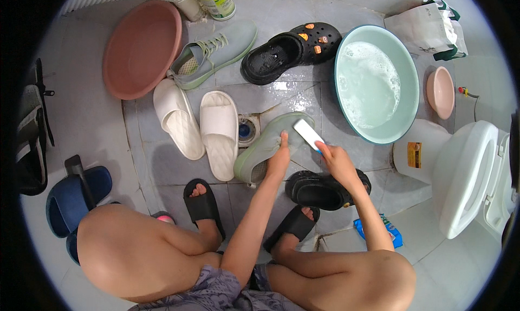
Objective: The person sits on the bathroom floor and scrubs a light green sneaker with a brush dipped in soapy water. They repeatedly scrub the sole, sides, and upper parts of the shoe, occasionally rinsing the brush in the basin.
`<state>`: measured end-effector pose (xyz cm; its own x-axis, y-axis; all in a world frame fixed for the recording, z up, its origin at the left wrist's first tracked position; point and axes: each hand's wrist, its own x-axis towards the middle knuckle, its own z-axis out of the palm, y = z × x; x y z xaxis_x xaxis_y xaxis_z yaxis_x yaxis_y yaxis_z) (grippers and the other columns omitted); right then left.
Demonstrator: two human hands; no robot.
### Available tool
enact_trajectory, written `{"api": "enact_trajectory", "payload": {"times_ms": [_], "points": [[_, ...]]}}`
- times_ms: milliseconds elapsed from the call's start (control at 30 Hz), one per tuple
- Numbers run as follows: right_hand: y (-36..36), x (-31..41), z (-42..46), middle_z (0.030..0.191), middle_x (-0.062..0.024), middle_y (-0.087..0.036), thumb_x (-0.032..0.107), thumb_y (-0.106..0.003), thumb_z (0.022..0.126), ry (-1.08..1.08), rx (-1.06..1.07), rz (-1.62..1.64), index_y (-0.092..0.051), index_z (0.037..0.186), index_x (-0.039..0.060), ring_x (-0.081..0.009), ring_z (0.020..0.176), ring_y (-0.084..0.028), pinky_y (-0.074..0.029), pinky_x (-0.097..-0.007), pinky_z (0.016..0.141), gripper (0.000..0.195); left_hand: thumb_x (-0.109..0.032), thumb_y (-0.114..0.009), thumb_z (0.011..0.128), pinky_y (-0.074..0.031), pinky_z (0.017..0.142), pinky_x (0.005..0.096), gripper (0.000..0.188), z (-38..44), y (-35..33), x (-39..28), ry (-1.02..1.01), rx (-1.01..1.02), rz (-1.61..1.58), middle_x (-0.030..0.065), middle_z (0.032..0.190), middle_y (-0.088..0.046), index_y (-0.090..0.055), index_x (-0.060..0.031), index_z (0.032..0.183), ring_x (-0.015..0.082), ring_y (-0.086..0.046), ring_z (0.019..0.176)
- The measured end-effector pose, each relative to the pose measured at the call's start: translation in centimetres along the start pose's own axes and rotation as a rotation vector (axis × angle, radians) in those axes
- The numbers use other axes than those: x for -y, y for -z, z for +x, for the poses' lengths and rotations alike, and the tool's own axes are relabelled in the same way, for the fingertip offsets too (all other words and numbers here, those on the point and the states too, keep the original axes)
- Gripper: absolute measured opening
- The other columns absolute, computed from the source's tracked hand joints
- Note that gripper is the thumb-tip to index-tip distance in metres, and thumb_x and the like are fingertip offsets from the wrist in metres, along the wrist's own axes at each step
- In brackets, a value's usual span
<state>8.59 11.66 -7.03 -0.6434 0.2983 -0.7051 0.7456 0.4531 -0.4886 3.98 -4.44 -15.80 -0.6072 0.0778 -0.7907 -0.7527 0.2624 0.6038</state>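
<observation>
My left hand (278,158) grips a pale green sneaker (260,142) at its laces, in the middle of the tiled floor. In my right hand (337,163) is a scrub brush (307,134) with a white back and a bit of blue at the grip. The brush lies against the toe area of the sneaker; its bristles are hidden from me. Below my right forearm sits a black clog (315,191), partly covered by the arm. The matching grey-green sneaker (227,47) stands farther off, beside another black clog (292,53) with orange charms.
A teal basin (415,87) of sudsy water stands at right, near a toilet (467,181). White slides (219,138) flank a floor drain (246,130). At upper left is a pink basin (138,51). A blue packet (392,234) lies by my right knee.
</observation>
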Motion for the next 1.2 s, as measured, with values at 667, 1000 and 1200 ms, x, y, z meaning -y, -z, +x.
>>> {"api": "enact_trajectory", "payload": {"times_ms": [667,1000,1200], "points": [[-0.2,-1.2,0.7,0.058,-0.0228,-0.044,0.047,-0.051,0.097,0.097,-0.167,0.002,-0.055,0.069,-0.0078,-0.0318,0.054,-0.037,-0.039,-0.043,0.057,0.061,-0.055,-0.046,0.096,-0.032,0.108,0.0378,0.068,0.4,-0.7,0.0,-0.102,0.023,0.152,0.0175,0.139,-0.051,-0.05,0.0019,0.134,0.0321,-0.046,0.128],[0.2,-0.4,1.9,0.062,-0.025,-0.055,0.055,-0.048,0.096,0.006,-0.192,-0.039,-0.061,0.07,-0.0052,-0.0466,0.065,-0.052,-0.043,-0.0467,0.064,0.067,-0.056,-0.043,0.097,-0.032,0.109,0.0389,0.069,-2.3,-2.0,-2.6,-0.111,0.097,0.172,0.0182,0.139,-0.051,-0.051,0.0018,0.133,0.034,-0.046,0.129],[2.2,-2.4,-1.5,0.06,-0.0245,-0.052,0.052,-0.049,0.096,-0.083,-0.086,0.038,-0.059,0.067,-0.0057,-0.0439,0.06,-0.051,-0.042,-0.0449,0.06,0.065,-0.054,-0.042,0.097,-0.031,0.109,0.0383,0.067,-1.1,-1.3,-1.2,0.017,0.028,0.202,0.0185,0.138,-0.051,-0.05,0.0016,0.134,0.0334,-0.046,0.129]]}}
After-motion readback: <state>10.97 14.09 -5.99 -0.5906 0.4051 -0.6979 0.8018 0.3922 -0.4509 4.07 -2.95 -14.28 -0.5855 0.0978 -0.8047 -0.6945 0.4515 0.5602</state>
